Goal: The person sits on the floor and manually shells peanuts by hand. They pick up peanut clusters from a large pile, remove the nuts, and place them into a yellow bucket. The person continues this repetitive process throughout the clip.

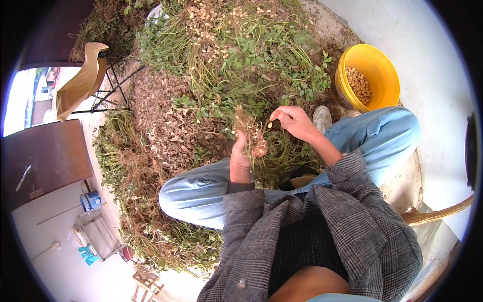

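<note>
Between my knees my left hand (241,149) grips a bunch of peanut plants by the root end (249,128), the pale stringy roots poking up past the thumb. My right hand (294,120) is just to the right of it, thumb and index finger pinched on a thin root strand. A small peanut pod (269,125) hangs at that strand, below the fingertips. Green stems (279,158) spread over the ground beneath both hands. To the right, a yellow bucket (371,71) tilts towards me with a heap of peanuts (358,85) inside.
Uprooted peanut plants (241,64) with many pods cover the ground ahead. Dry leaves (162,109) lie to the left, edged by more plants (117,151). A folding chair (85,81) stands at far left, beside a dark door (45,162). A white wall (426,56) bounds the right.
</note>
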Motion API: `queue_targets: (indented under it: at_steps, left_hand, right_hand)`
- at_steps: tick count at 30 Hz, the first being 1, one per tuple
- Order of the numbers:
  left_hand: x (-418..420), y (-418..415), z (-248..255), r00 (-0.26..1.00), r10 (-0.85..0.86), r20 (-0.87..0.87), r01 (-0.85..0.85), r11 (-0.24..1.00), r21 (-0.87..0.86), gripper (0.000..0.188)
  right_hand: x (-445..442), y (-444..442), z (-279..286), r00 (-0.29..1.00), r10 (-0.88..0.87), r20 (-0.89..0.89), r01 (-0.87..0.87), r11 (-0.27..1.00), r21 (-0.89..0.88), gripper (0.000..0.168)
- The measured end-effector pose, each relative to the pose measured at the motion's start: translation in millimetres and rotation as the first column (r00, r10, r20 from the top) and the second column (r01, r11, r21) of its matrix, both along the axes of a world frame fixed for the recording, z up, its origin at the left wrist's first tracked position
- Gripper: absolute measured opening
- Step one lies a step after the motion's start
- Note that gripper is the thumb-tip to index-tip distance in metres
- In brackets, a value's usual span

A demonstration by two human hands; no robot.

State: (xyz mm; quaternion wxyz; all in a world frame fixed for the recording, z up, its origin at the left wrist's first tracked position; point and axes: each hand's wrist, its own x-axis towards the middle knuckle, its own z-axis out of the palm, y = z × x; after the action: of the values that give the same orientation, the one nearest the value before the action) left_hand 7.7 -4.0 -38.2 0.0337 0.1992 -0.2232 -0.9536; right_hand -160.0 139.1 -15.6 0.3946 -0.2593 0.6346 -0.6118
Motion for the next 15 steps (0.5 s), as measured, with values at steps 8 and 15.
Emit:
queue_targets:
  at_steps: [8, 15]
  left_hand:
    - [-19, 9, 13, 0.979, 0.15, 0.139, -0.127, 0.979, -0.161, 0.064]
    - [-10, 8, -25, 0.883, 0.342, 0.322, -0.17, 0.872, -0.46, 0.055]
  right_hand:
    - [9, 5, 5, 0.982, 0.034, -0.186, -0.037, 0.999, -0.012, 0.023]
    - [27, -2, 14, 0.863, 0.303, -0.404, -0.267, 0.953, 0.145, 0.035]
